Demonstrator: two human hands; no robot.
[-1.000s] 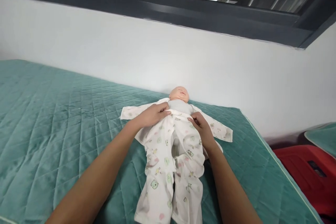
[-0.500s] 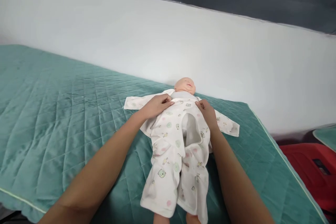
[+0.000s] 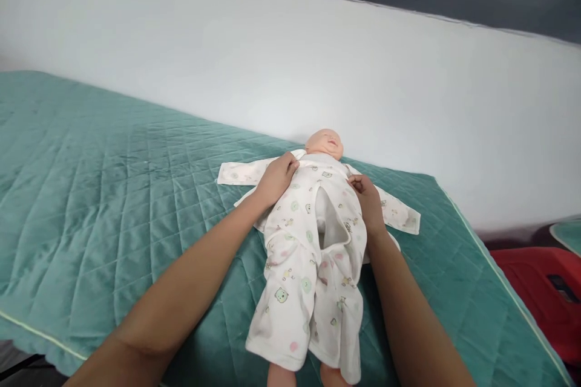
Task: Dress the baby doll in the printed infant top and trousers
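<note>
Surveying from the head camera, I note first the white wall (image 3: 272, 60), which runs along the far side of the bed (image 3: 113, 181). The bed carries a green quilted cover. Its near edge, with pale piping, shows at lower left, and its right edge runs from the wall down to the lower right corner. Left of the work, a wide stretch of bare cover lies open. To the right, only a narrow strip of cover remains between the work and the bed's edge. Beyond that edge sits a red container (image 3: 540, 290), well apart from the hands.

The doll (image 3: 324, 142) lies face up near the wall, head towards it, feet at the bottom of the frame. It wears a white printed sleepsuit (image 3: 308, 254). Both sleeves lie flat and spread out to the sides, and the front gapes open at the belly.

My left hand (image 3: 276, 176) rests on the doll's chest, its fingers closed on the sleepsuit's edge by the collar. My right hand (image 3: 368, 202) sits at the opposite shoulder, its fingers pinching the other front edge. Both forearms flank the sleepsuit, touching the cover.
</note>
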